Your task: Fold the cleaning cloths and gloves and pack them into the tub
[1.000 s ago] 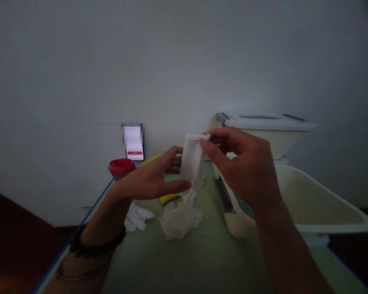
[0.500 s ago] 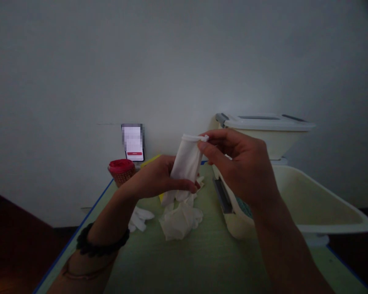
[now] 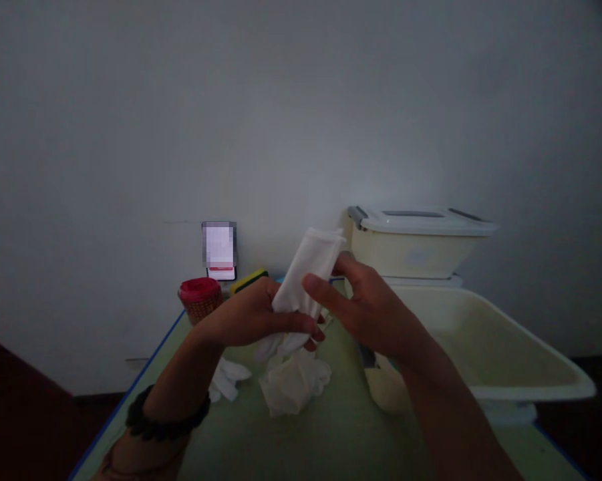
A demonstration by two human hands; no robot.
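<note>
My left hand (image 3: 253, 319) is closed round the lower half of a white rubber glove (image 3: 307, 268), which stands up from the fist with its cuff on top. My right hand (image 3: 365, 310) is beside the glove with fingers stretched out, fingertips at or near the glove's middle, holding nothing. Below the hands a crumpled white glove (image 3: 293, 382) lies on the green table (image 3: 321, 441). Another white glove (image 3: 226, 377) lies left of it, partly behind my left forearm.
A cream plastic tub (image 3: 486, 347) sits at the right, with a lidded cream box (image 3: 415, 240) behind it. A red-topped basket (image 3: 199, 298), a yellow sponge (image 3: 249, 280) and a phone (image 3: 219, 250) leaning on the wall stand at the table's far end.
My left hand closed round the glove's lower part. My right hand let go of the cuff and came down beside the glove, fingers open. The view tilted up slightly.
</note>
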